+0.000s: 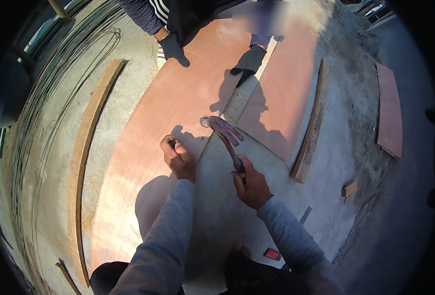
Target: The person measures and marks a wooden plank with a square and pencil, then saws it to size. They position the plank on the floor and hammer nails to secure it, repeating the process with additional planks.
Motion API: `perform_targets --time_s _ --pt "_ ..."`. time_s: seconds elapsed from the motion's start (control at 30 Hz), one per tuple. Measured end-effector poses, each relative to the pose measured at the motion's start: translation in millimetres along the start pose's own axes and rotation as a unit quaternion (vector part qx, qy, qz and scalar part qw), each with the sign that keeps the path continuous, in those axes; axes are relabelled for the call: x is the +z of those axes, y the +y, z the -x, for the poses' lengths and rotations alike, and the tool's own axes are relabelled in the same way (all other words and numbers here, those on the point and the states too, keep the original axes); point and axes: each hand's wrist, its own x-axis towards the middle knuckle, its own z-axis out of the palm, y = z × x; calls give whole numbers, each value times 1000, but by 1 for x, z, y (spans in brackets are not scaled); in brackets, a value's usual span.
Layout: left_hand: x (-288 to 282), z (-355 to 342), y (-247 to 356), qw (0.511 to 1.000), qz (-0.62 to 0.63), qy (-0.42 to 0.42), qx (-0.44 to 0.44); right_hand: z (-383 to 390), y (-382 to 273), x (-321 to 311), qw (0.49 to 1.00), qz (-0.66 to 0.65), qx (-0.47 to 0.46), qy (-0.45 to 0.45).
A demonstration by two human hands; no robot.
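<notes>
On the concrete floor (326, 206), a long reddish plywood sheet (143, 128) stretches out before the person, whose right hand (252, 186) is wrapped around the handle of a claw hammer (222, 130), the head poised near the sheet's right edge. Just beside that edge, the left hand (180, 160) is drawn into a pinch low over the plywood (whether it grips a nail, I can't tell from where I stand). Across from them, a co-worker's dark-gloved left hand (249, 61) and dark-gloved right hand (174, 50) press on the far part of the sheet, seemingly steadying it. I'd judge the step in hand to be setting a nail near the edge; the next move would call for a light, well-aimed tap, the pinched fingertips kept clear and the plywood held still.
</notes>
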Motion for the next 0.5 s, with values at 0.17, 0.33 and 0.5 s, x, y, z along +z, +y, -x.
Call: perform_targets --time_s 0.17,0.33,0.5 --pt "-2 1 -4 1000 10 -16 2 3 4 4 996 -1 -63 64" --pt "-4 -2 -16 999 32 -20 30 10 10 10 994 106 17 -14" --pt "-8 -8 0 986 127 -58 -89 29 6 10 996 -7 87 -12"
